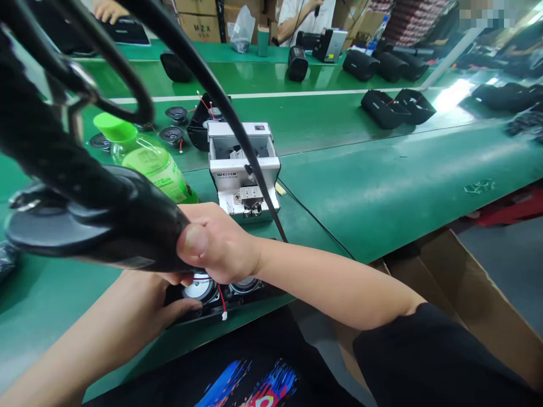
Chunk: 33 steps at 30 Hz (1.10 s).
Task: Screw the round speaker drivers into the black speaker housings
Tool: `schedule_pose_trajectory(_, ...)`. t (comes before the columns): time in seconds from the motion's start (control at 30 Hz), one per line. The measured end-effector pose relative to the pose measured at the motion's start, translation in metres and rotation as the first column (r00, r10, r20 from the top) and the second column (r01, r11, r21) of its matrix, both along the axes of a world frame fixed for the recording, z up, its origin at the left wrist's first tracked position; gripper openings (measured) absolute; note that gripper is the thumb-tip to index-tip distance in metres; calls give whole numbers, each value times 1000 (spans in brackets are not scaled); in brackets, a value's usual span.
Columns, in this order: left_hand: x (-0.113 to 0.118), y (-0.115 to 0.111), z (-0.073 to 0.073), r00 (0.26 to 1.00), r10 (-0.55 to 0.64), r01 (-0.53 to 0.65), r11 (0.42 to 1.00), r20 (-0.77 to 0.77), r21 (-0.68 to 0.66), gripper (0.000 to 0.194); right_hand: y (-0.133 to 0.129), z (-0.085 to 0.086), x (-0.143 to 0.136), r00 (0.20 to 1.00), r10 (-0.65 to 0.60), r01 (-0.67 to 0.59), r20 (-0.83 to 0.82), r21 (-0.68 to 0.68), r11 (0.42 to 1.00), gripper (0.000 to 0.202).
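My right hand (223, 243) is wrapped around a black electric screwdriver (123, 220), which hangs from a metal hook and looms large close to the camera. Its tip is hidden behind my hands. Below it, my left hand (148, 297) grips the left end of a black speaker panel (250, 299), thumb near one of the round speaker drivers (199, 289). Most of the left fingers are covered by the screwdriver. A second driver (245, 284) sits to the right, and a red wire with a white plug (224, 315) hangs over the panel's front.
Just beyond my hands stand a white screw feeder (244, 169) and a green-capped bottle (148, 158). Loose speaker drivers (172, 135) lie behind the bottle. Black speaker housings (384, 108) rest along the green bench (339, 175). A cardboard box (458, 299) is below right. Co-workers are across the bench.
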<state>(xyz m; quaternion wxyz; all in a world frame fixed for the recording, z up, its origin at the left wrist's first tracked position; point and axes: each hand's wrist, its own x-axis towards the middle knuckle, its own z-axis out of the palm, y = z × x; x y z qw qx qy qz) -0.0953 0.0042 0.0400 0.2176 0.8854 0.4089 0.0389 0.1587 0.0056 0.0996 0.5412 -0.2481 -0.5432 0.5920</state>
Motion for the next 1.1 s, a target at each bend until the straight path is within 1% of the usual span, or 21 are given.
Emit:
schedule_pose_trajectory(0.07, 2, 0, -1, 1000, -1, 1, 1000, 13, -5, 24, -5, -2, 0, 985, 150, -154, -82, -49, 987, 103)
schedule_pose_trajectory(0.1, 3, 0, -1, 1000, -3, 3, 1000, 19, -4, 21, -7, -4, -1, 977, 181, -189, -115, -62, 980, 101)
schedule_pose_trajectory(0.13, 4, 0, -2, 1000, -5, 5, 1000, 25, -2, 18, -8, -7, -1, 977, 173, -182, -128, -63, 981, 101)
schedule_pose_trajectory(0.17, 6, 0, -3, 999, -8, 8, 1000, 31, 3, 17, -9, -9, -1, 979, 162, -170, -124, -55, 984, 99)
schedule_pose_trajectory(0.2, 7, -1, -3, 999, -9, 8, 1000, 36, 10, 20, -9, -11, 0, 982, 151, -157, -114, -46, 986, 97)
schedule_pose_trajectory(0.27, 11, -4, -3, 999, -7, 6, 1000, 45, 31, 32, -11, -11, 5, 989, 112, -117, -97, -53, 992, 91)
schedule_pose_trajectory(0.3, 14, -5, -3, 999, -4, 2, 999, 50, 42, 39, -13, -8, 11, 991, 85, -93, -105, -74, 993, 87)
schedule_pose_trajectory(0.37, 18, -8, -4, 998, 6, -10, 998, 63, 64, 51, -18, 4, 26, 988, 3, -20, -155, -103, 994, 79)
schedule_pose_trajectory(0.43, 19, -9, -7, 997, 15, -21, 997, 80, 72, 59, -23, 20, 46, 968, -136, 132, -212, -32, 991, 71)
schedule_pose_trajectory(0.47, 19, -9, -11, 996, 16, -23, 997, 93, 75, 61, -25, 29, 56, 944, -227, 239, -239, 24, 971, 67)
schedule_pose_trajectory(0.53, 15, -8, -21, 992, 7, -18, 996, 126, 87, 58, -24, 44, 74, 876, -403, 443, -265, 114, 889, 63)
schedule_pose_trajectory(0.6, 8, -7, -37, 986, -15, -6, 992, 164, 126, 54, -17, 51, 84, 806, -531, 578, -262, 156, 801, 63)
schedule_pose_trajectory(0.67, 1, -7, -56, 981, -34, -1, 983, 193, 181, 53, -7, 51, 88, 751, -611, 658, -251, 204, 725, 66)
schedule_pose_trajectory(0.73, -6, -8, -74, 977, -47, -2, 974, 209, 227, 53, 1, 47, 87, 717, -648, 697, -257, 283, 659, 69)
schedule_pose_trajectory(0.77, -8, -9, -81, 976, -47, -5, 971, 211, 240, 52, 4, 44, 86, 714, -653, 699, -252, 316, 642, 69)
schedule_pose_trajectory(0.8, -10, -10, -86, 976, -47, -7, 969, 212, 248, 51, 5, 43, 85, 724, -651, 686, -228, 334, 646, 69)
schedule_pose_trajectory(0.87, -12, -11, -93, 977, -39, -15, 968, 208, 250, 52, 6, 41, 84, 769, -619, 632, -163, 342, 695, 74)
schedule_pose_trajectory(0.93, -12, -11, -94, 977, -28, -25, 969, 209, 246, 52, 8, 39, 82, 816, -570, 566, -95, 331, 755, 81)
schedule_pose_trajectory(0.97, -12, -11, -94, 978, -24, -28, 970, 208, 241, 52, 10, 37, 81, 832, -549, 540, -76, 332, 773, 84)
schedule_pose_trajectory(1.03, -11, -11, -93, 978, -23, -26, 973, 207, 228, 50, 16, 33, 79, 847, -528, 513, -57, 343, 787, 87)
schedule_pose_trajectory(1.1, -10, -10, -90, 975, -26, -24, 975, 220, 223, 49, 23, 29, 77, 847, -529, 508, -47, 364, 781, 89)
